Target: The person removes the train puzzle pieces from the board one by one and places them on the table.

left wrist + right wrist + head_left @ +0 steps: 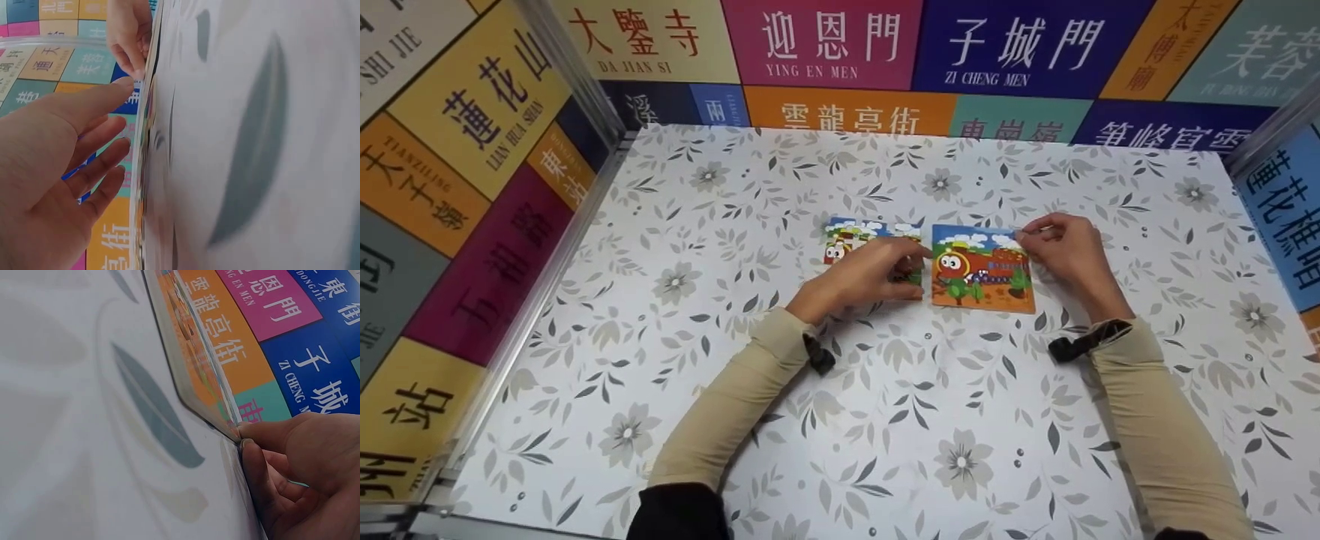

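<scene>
A square picture board (982, 270) showing a red cartoon train lies on the table. My right hand (1069, 247) pinches its upper right corner between thumb and finger; in the right wrist view the board's thin edge (174, 377) runs up to these fingertips. To its left lies a second train picture (859, 226), partly hidden beneath my left hand (874, 274). The left hand's fingers are relaxed and apart, with nothing between them, and their tips point toward the gap between the two pictures.
The table (885, 397) wears a white cover printed with grey flowers and leaves. Colourful panels with large Chinese lettering (825, 41) stand along the back and both sides. A metal rail (532, 255) follows the left edge.
</scene>
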### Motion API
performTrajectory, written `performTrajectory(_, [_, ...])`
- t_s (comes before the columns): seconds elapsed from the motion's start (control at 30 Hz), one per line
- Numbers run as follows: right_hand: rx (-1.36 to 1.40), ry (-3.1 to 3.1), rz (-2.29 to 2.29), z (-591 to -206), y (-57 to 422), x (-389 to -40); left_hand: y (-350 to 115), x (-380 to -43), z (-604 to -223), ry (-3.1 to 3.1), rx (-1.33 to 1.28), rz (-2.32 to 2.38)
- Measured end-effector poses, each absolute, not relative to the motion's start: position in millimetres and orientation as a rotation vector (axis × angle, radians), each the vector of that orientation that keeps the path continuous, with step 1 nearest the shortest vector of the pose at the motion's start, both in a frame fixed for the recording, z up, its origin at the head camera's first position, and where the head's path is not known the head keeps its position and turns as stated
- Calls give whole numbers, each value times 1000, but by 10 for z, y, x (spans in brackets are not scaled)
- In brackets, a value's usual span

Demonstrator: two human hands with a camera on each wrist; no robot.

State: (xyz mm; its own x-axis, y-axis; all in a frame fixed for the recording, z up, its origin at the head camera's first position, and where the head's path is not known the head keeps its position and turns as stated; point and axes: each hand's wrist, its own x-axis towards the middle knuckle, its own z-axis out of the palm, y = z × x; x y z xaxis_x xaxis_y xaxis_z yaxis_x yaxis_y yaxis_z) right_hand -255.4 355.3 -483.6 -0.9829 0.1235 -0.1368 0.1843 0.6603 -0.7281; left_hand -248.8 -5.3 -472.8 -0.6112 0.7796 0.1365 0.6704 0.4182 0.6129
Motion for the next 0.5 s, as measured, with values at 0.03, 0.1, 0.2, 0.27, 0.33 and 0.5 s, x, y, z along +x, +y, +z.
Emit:
performTrajectory(0.03, [262,2794,-1235,-4835,3552,-2556,-27,-2483,-4725,2502,1295,949])
performTrajectory(0.1, [263,2796,-1233,-4837,3553,-2556,33,-2472,-4716,2504,1306,935])
performTrajectory(0.2, [255,2795,-1250,-4844,3556,-2553,134,-2459,-4708,2495,1345,916])
performTrajectory(0.27, [240,2799,-1258,-4854,3560,-2555,205,-2450,-4704,2470,1375,918])
performTrajectory(0.33, [219,2817,-1253,-4861,3560,-2556,271,-2436,-4706,2436,1389,941])
performTrajectory(0.5, [217,2831,-1233,-4860,3555,-2559,399,-2374,-4712,2424,1334,940])
